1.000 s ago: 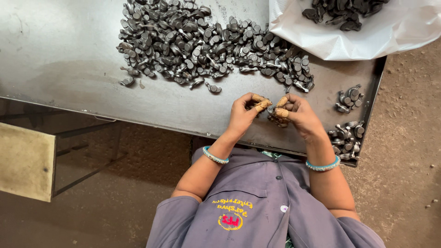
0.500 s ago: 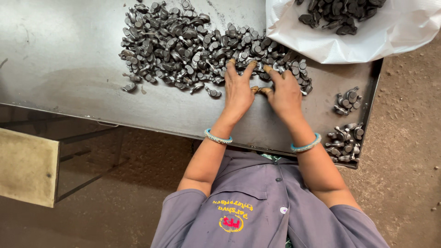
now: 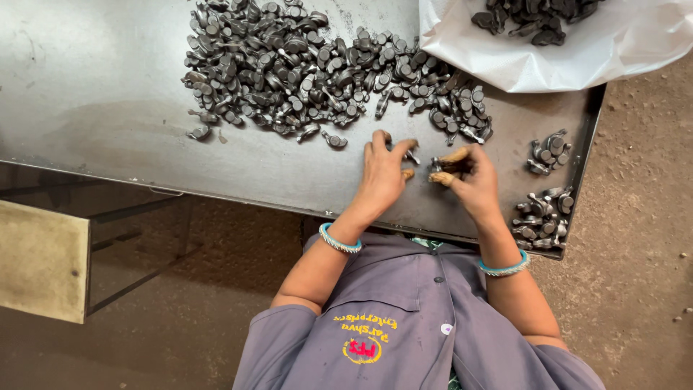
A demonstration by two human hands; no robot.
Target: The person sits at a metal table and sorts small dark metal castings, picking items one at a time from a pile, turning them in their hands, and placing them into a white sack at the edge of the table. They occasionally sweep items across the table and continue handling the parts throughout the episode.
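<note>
Left hand: my left hand lies palm down on the metal table, fingers spread a little, their tips on small dark metal parts at the near edge of the big heap.
Right hand: my right hand sits just beside the left, turned on its side, thumb and forefinger, both capped in tan finger guards, pinching one small metal piece.
Wrists: one turquoise bangle on the left wrist, one more on the right; two in all.
Big heap: a wide spread of dark metal pieces lies just beyond my fingers, too many to count.
Sorted groups: two small clusters at the right end of the table, one upper cluster and one lower cluster by the near corner, just beside my right forearm.
White sack: one white sack rests on the far right corner, open, with more dark pieces inside.
In the way: nothing lies between my hands and the heap.
Below: one table frame over a dirt floor, and my grey shirt.
</note>
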